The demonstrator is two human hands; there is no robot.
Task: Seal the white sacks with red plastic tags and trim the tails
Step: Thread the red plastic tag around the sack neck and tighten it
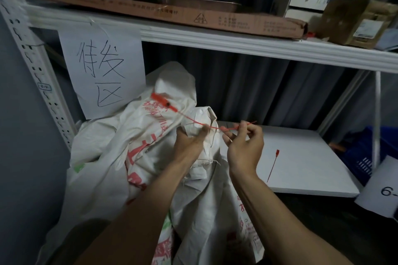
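Obs: white sack (103, 168) slumps below the paper sign (101, 71), beside the lower shelf (301, 168). L hand (189, 144) is clenched round the sack's bunched neck, apparently to keep the mouth gathered while the strap goes on. Head of the red tag (163, 101) lies up on the sack cloth. Its tail runs down to R hand (243, 146), which pinches it near the tip, prob. to thread or pull it. Loop closed yet: cannot tell. Tail untrimmed. Spare tag (273, 163) lies on the shelf w/in reach, presumably for the next sack. No cutter seen.

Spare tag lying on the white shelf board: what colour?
The tag is red; head view.
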